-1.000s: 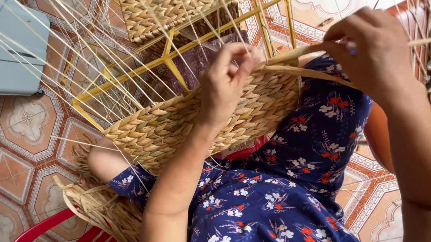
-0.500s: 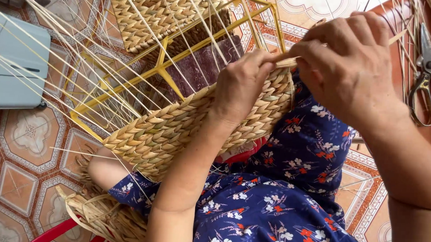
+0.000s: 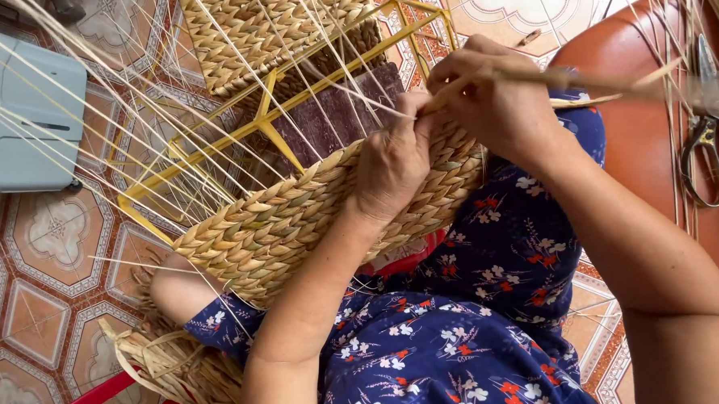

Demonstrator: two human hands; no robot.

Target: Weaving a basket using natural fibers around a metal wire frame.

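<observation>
My left hand (image 3: 393,167) lies palm-down against the woven basket wall (image 3: 294,223), its fingers curled at that wall's upper edge, the forearm running straight up from below. My right hand (image 3: 493,103) sits just beside it, right of the same edge, thumb and fingers pinched shut on a thin strand (image 3: 599,81) (elbow bent, forearm slanting in from the lower right).

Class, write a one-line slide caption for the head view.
Left hand presses the braided straw basket wall on its yellow metal frame while the right hand pulls a pale straw strand.
</observation>
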